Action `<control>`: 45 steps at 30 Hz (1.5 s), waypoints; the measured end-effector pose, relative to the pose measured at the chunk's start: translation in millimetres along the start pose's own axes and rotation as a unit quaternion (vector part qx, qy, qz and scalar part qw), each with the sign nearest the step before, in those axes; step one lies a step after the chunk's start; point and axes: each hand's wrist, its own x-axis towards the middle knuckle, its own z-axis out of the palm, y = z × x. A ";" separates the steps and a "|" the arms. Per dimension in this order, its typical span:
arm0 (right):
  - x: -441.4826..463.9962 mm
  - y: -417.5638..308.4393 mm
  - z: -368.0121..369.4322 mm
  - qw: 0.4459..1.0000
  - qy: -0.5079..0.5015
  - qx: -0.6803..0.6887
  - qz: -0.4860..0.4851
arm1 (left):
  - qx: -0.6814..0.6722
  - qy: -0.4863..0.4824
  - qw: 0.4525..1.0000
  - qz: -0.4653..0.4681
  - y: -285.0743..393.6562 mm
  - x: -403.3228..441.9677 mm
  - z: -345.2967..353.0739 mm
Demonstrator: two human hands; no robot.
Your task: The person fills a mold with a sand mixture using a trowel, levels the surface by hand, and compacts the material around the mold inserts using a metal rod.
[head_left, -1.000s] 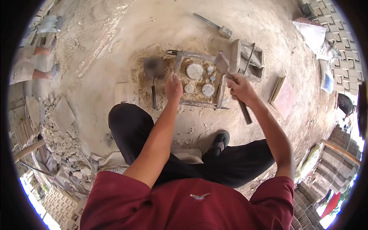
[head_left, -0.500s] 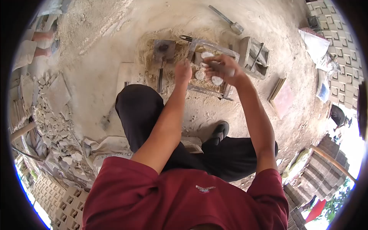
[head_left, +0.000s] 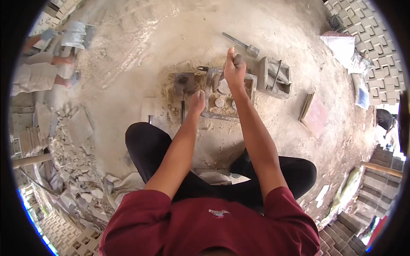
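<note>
A shallow rectangular moulding frame [head_left: 226,117] lies on the ground, with pale sand and several whitish round pieces in it, one of them a small disc [head_left: 219,103]. Over its upper part, my right hand [head_left: 235,76] is closed around a tool with a grey, round-ended handle [head_left: 238,61]; the tool's lower end is mostly hidden by the hand. My left hand [head_left: 197,102] is closed at the frame's left side, and whatever it holds, if anything, is hidden. Left of that hand lies a square metal plate tool [head_left: 183,82] with a dark handle.
An open box [head_left: 265,81] with a metal bar across it stands right of the frame. Above lies a hammer-like tool [head_left: 252,50]. Pinkish boards [head_left: 315,115] rest farther right, rubble [head_left: 70,151] lies left. Another person's legs [head_left: 40,70] show at upper left.
My right hand has risen and turned upright with the tool, from inside the frame to over its upper part. My left hand stays closed by the left side. The camera view has shifted.
</note>
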 end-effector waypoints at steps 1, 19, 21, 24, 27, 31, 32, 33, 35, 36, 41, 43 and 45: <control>-7.7 -3.3 -2.3 0.999 0.016 -0.036 -0.010 | 0.069 -0.081 0.994 0.007 1.5 -8.8 -20.4; -30.0 17.0 -14.4 0.997 -0.020 -0.064 0.046 | 0.630 -0.209 0.645 0.378 88.1 -12.3 -170.1; -35.5 15.6 -11.2 0.997 -0.020 -0.074 0.031 | 0.672 -0.170 0.615 0.376 47.0 -13.2 -173.5; -23.6 14.1 -10.8 0.995 -0.022 -0.090 0.042 | 0.727 -0.176 0.544 0.380 8.6 5.8 -201.5; -10.3 2.9 -22.4 0.988 -0.085 0.022 0.130 | 0.689 -0.232 0.590 0.352 27.0 9.8 -198.0; -16.7 6.7 -6.7 0.996 -0.017 -0.061 0.065 | 0.400 -0.189 0.856 0.269 139.7 10.3 -198.2; -16.2 -2.8 -0.6 0.995 -0.019 -0.065 0.068 | 0.346 -0.167 0.884 0.267 159.7 17.4 -199.6; -19.5 -9.6 1.3 0.995 -0.009 -0.072 0.064 | 0.299 -0.133 0.900 0.286 162.5 22.0 -192.7; -17.1 -16.1 8.8 0.997 0.000 -0.069 0.047 | 0.162 -0.112 0.945 0.261 162.3 24.3 -187.6; -21.9 -13.8 9.5 0.997 0.000 -0.058 0.042 | 0.067 -0.133 0.967 0.208 156.2 15.5 -183.7; -20.7 -16.4 -0.7 0.996 -0.016 -0.035 0.086 | 0.153 -0.279 0.933 0.170 156.4 10.4 -177.4; -23.0 -14.6 -2.8 0.998 0.000 -0.042 0.045 | 0.139 -0.282 0.932 0.178 172.4 13.3 -189.2; -30.9 -9.8 -1.0 0.999 0.017 -0.048 0.014 | 0.080 -0.281 0.935 0.203 173.7 18.9 -201.6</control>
